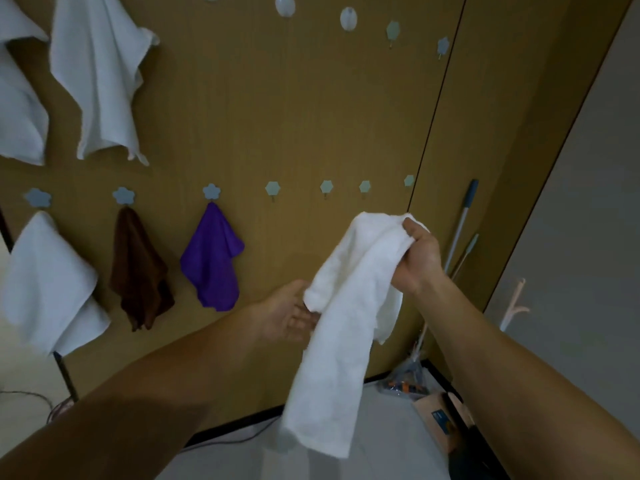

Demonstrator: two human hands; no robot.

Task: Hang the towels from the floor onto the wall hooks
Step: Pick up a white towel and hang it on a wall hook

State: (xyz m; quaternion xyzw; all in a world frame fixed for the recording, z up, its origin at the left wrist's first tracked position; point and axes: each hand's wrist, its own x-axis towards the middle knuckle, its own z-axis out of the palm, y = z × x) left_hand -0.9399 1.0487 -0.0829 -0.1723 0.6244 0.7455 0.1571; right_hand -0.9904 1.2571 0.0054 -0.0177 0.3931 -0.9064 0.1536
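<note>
A white towel hangs in front of the wooden wall, bunched at its top end. My right hand grips that top end with the fingers curled round the cloth. My left hand lies palm up with loose fingers, touching the towel's left fold. Bare hooks on the lower row sit just above the towel: a hexagonal hook, another hook and a third hook. Hung on the wall are a purple cloth, a brown cloth and white towels.
More bare hooks line the upper row, beside two hung white towels. A mop handle leans in the right corner. A cardboard box and packets lie on the floor at lower right. A cable trails at lower left.
</note>
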